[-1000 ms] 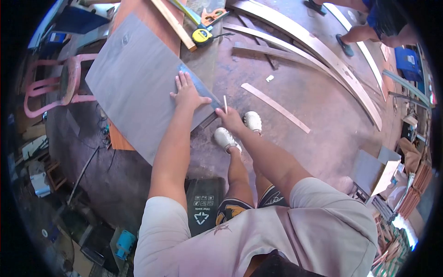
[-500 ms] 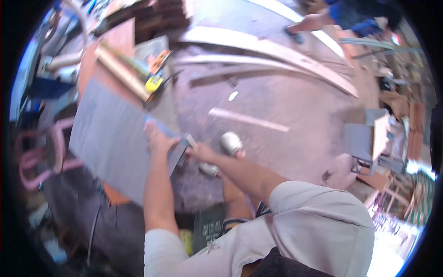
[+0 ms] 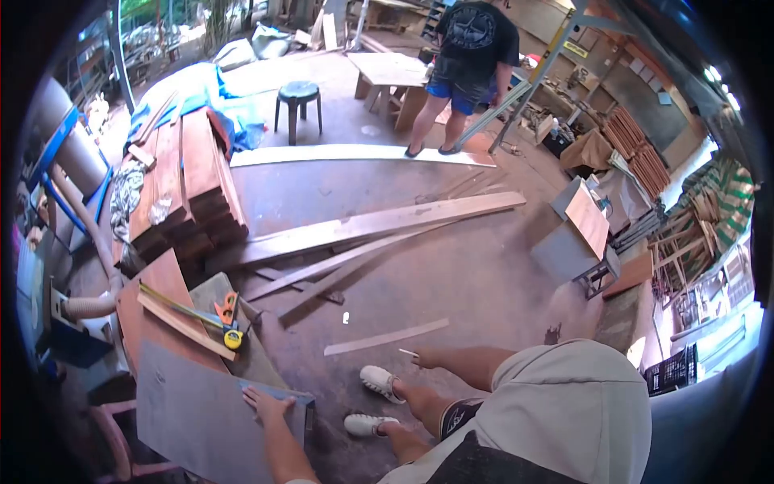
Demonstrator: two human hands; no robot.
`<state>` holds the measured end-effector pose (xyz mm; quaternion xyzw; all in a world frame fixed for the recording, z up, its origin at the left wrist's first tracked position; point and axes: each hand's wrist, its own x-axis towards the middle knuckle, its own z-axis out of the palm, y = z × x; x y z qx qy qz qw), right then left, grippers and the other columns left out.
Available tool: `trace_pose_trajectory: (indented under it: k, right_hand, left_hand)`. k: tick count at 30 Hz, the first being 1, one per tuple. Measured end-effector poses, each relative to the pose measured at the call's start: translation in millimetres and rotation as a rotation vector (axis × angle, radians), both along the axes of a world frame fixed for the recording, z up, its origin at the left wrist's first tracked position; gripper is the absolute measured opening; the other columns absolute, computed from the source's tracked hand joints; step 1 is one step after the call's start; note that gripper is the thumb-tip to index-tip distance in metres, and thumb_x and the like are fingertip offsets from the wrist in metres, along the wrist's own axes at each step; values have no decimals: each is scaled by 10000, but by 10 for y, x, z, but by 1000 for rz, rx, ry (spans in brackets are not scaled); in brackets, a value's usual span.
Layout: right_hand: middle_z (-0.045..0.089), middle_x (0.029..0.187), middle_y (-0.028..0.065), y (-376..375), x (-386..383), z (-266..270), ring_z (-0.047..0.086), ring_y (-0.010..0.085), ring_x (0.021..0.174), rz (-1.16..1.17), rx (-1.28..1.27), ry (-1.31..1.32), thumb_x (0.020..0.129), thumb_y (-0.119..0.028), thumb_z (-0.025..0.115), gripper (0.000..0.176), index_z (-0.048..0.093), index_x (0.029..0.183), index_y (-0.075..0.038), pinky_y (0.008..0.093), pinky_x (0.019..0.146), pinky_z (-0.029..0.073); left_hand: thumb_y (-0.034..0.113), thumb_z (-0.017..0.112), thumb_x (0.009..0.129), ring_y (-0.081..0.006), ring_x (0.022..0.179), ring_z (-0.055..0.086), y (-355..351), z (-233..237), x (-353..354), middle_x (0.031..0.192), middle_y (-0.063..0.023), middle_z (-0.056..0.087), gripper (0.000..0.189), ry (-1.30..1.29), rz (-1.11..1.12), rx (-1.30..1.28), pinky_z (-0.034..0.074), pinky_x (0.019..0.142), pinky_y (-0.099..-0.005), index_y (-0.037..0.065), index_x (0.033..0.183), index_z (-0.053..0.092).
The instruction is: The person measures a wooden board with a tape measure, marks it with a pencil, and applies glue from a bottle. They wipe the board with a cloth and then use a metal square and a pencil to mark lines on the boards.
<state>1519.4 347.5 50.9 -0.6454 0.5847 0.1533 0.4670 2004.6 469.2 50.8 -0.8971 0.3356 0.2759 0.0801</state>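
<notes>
My left hand (image 3: 264, 403) lies with its fingers spread on the grey board (image 3: 193, 411), close to the board's far right corner. A blue strip (image 3: 292, 396) runs along that edge beside the hand. Out over the floor, my right hand (image 3: 421, 357) holds a thin white stick (image 3: 408, 352) between closed fingers, away from the board. Behind the grey board are a yellow tape measure (image 3: 232, 338), partly drawn out, an orange-handled tool (image 3: 226, 308) and a light wooden strip (image 3: 185, 325) on a brown panel (image 3: 153, 294).
Long planks (image 3: 379, 222) and a short thin strip (image 3: 387, 336) lie on the floor. A lumber stack (image 3: 189, 177) stands at the left. A person (image 3: 472, 64) stands at the back by a low table (image 3: 391, 69) and a stool (image 3: 298, 93). A grey box (image 3: 567, 250) is at the right.
The view has lifted and shows more of the room. My right hand has moved away from the board's corner, out to the right. My left hand stays on the board.
</notes>
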Motion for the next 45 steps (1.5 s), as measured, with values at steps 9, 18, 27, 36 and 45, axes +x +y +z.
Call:
trace_pose_trajectory:
  k: [9, 18, 27, 36, 45]
  right_hand:
    - [673, 887, 166, 117, 361, 99, 634, 327, 826, 269, -59, 68, 872, -342, 554, 319, 661, 962, -55, 463, 748, 482]
    - [666, 887, 160, 349, 1541, 189, 639, 299, 841, 373, 81, -149, 874, -447, 554, 424, 631, 1021, -57, 423, 742, 484]
    - [669, 863, 105, 597, 2377, -549, 627, 229, 773, 435, 182, -257, 808, -291, 639, 259, 668, 942, -72, 382, 694, 493]
    - [686, 864, 83, 1066, 2747, -297, 441, 80, 473, -226, 490, -546, 985, -259, 454, 241, 551, 1051, -48, 232, 432, 362]
    - [624, 821, 107, 1152, 2779, -357, 396, 98, 388, -402, 618, -726, 981, -289, 469, 270, 519, 988, -23, 248, 346, 302]
  left_hand:
    - [510, 856, 536, -241, 1449, -9, -73, 345, -86, 1574, -53, -67, 1353, 43, 47, 56, 347, 1019, -618, 65, 1490, 5]
    - [501, 852, 550, -235, 1449, 7, -88, 560, -143, 1575, -55, -52, 1330, 54, 72, 57, 349, 1017, -615, 85, 1494, 12]
    - [468, 834, 547, -312, 1424, 121, -77, 559, -100, 1525, -193, 147, 1260, 61, 67, -60, 140, 1172, -398, 17, 1468, 101]
    - [546, 804, 607, -266, 1445, 59, -85, 507, -82, 1573, -70, 32, 1252, 65, 50, 76, 333, 1015, -630, 89, 1496, 50]
    - [573, 799, 590, -270, 1445, 57, -84, 444, -68, 1571, -85, 28, 1278, 36, 18, 58, 356, 1000, -629, 70, 1493, 48]
